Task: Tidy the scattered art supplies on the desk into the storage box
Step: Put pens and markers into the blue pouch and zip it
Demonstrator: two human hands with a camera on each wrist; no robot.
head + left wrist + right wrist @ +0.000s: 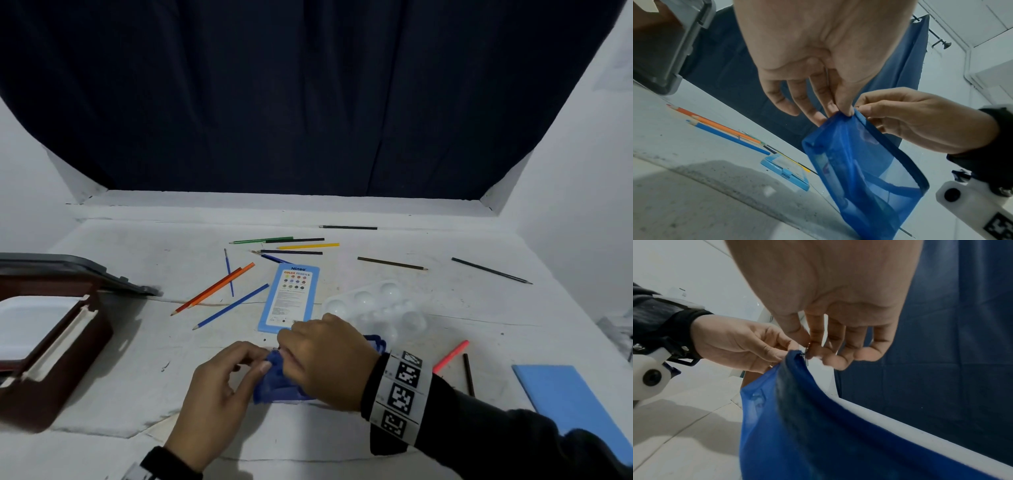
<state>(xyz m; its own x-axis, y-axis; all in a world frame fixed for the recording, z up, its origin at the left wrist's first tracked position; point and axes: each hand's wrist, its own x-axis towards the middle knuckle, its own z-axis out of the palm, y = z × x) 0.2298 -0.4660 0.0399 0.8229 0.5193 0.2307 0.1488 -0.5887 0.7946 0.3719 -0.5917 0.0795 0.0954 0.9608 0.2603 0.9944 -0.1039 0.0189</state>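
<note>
A blue mesh pouch point(277, 383) sits at the near middle of the desk point(445, 308), held up at one corner by both hands. The left hand point(219, 390) pinches the top corner of the pouch between thumb and forefinger, its other fingers loosely spread. The right hand point(325, 363) meets it at the same corner — thumb and forefinger closed on the small metal zipper pull point(806, 356), the remaining fingers curled beside it. In the left wrist view the pouch hangs down from that corner, its zipper edge running along the right side, with some dim shapes inside that cannot be made out.

Just beyond the hands lies a light blue pencil case point(289, 298), flat, and to its right a clear plastic paint palette point(380, 308) with round wells. Left of the pencil case lie two orange pencils point(212, 289), a blue pencil point(231, 306) and a thin blue brush point(228, 272). Farther back — green, black, yellow and dark pencils point(294, 245) lie scattered, with more dark ones off to the right. Near the right wrist lie a pink marker point(450, 356) and a dark pencil point(468, 373), and a blue pad point(565, 401) at the right edge.

The storage box point(51, 359) stands open at the left edge of the desk, brown with a white tray inside, its grey lid point(78, 270) behind it.
</note>
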